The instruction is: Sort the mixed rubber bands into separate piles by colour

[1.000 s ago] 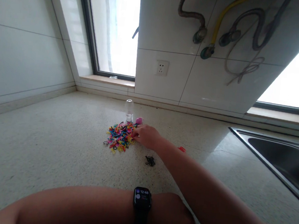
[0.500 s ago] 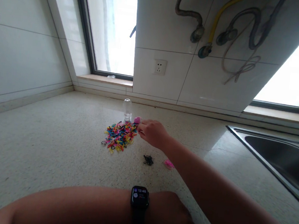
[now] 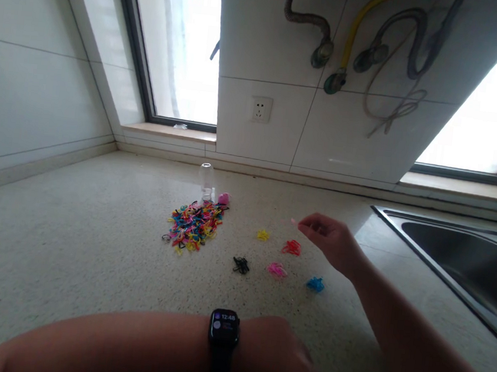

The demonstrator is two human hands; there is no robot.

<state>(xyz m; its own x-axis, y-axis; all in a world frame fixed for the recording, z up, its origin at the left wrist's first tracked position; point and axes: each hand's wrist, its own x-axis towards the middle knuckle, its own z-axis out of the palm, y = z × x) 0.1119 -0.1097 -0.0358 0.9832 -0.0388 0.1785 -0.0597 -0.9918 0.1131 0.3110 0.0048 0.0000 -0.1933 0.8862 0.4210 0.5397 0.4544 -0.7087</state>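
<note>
My right hand (image 3: 325, 235) is over the counter, thumb and fingers pinched, with a pale pink rubber band (image 3: 293, 221) at the fingertips. Just below lies a small heap of red rubber bands (image 3: 291, 248). Yellow bands (image 3: 263, 235), black bands (image 3: 241, 265), pink bands (image 3: 277, 269) and blue bands (image 3: 315, 284) form separate little heaps. A large mixed pile of rubber bands (image 3: 195, 225) sits farther left. My left hand (image 3: 277, 358) rests near the front, below a watch (image 3: 224, 327); its fingers are dark and blurred.
Behind the mixed pile stands a clear bottle (image 3: 206, 180), with a pink object (image 3: 224, 198) beside it. A metal sink (image 3: 389, 221) is set into the counter (image 3: 92, 240) at right. A tiled wall with a socket (image 3: 261, 110) and hoses rises behind.
My right hand has moved right from the edge of the mixed pile, uncovering the yellow, red and blue heaps. My left arm stays across the front. The view has shifted slightly.
</note>
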